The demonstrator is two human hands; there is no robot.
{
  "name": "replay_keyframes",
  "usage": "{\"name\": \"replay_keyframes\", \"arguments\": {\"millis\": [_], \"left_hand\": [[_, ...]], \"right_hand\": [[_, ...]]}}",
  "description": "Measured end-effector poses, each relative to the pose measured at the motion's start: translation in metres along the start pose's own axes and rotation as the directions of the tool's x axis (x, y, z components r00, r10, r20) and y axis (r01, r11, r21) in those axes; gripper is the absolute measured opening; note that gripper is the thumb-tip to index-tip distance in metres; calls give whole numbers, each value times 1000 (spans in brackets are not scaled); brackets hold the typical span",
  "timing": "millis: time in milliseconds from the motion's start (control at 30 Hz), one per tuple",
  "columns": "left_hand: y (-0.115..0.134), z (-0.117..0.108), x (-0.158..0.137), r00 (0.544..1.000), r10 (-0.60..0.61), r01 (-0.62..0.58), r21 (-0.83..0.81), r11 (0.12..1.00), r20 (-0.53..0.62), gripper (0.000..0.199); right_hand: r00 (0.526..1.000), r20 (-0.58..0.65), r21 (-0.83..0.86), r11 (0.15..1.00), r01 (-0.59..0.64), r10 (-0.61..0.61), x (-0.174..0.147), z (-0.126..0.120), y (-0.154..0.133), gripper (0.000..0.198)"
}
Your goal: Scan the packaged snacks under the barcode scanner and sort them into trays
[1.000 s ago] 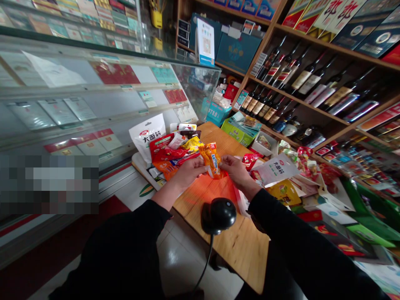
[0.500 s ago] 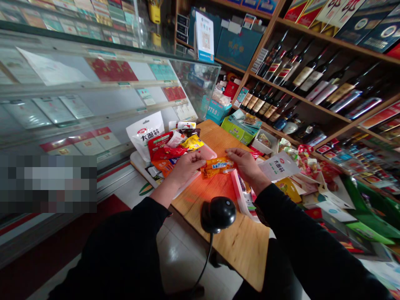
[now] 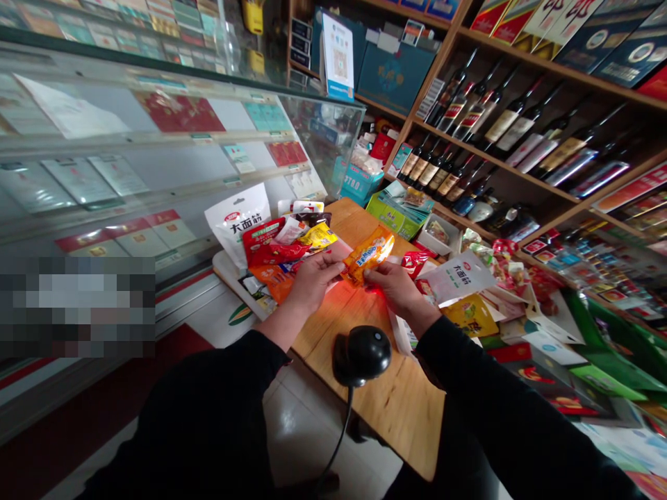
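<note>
Two hands on one orange snack packet (image 3: 369, 254), held in the air just above the middle of the wooden worktop (image 3: 401, 403). Left hand (image 3: 313, 278) pinches the packet's lower-left end between thumb and fingers; right hand (image 3: 394, 286) pinches its lower edge from the right. Packet is tilted, upper end pointing toward the far right corner, blue label facing up.

Below the hands, red light falls on the worktop surface. It looks to come from the black scanner (image 3: 361, 355), which stands at the near edge, cable dropping off toward the floor.

Handling judgement: packet looks light, thin film, soft contents. It flexes where held. Film is glossy, so probably slippery. Best hold is at the sealed end seams, where the film is flat and stiffer; squeezing the middle would crumple the label and could crush what's inside. Not fragile otherwise.

Around it:
- pile of snack packets (image 3: 284, 250) at the far-left corner, partly on a white tray; big white pouch (image 3: 237, 222) leaning at the back of it
- second white pouch (image 3: 458, 278) off the right edge, on a heap of mixed packets
- green box (image 3: 393, 217) past the far edge
- glass display case (image 3: 156, 160) along the left side
- wine bottles (image 3: 490, 125) on the shelves at right
</note>
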State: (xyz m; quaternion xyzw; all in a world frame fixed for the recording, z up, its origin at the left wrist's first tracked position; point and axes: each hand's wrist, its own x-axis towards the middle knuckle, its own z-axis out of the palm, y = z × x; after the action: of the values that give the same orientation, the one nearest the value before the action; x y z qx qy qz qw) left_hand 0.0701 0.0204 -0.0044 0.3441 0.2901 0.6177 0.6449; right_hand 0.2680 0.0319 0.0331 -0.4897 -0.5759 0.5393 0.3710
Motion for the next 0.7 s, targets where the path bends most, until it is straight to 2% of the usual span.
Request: {"name": "replay_keyframes", "arguments": {"millis": [100,200,300,400,500,600,700], "left_hand": [[0,0,-5,997,-57,56,27,998,51,29],[-1,-2,-8,977,-161,149,92,984,140,30],[-5,-2,-10,970,-194,169,164,972,148,30],[-11,-1,-10,979,-167,135,250,959,114,28],[-15,-2,-10,988,-116,64,409,910,104,21],[-18,-4,-10,990,-45,-44,600,799,133,15],[-23,-6,-12,982,15,-148,718,680,188,12]], "right_hand": [[997,-37,-96,993,62,-66,0,-4,5,36],[997,11,-174,982,79,-78,-1,-11,7,34],[995,25,-189,977,101,-98,-4,-17,10,29],[996,11,-189,978,86,-85,-8,-20,15,27],[997,-22,-257,964,63,-71,-13,-22,20,28],[992,-69,-352,933,70,-101,-18,-21,29,29],[995,-67,-322,945,52,-77,-23,-18,39,26]]}}
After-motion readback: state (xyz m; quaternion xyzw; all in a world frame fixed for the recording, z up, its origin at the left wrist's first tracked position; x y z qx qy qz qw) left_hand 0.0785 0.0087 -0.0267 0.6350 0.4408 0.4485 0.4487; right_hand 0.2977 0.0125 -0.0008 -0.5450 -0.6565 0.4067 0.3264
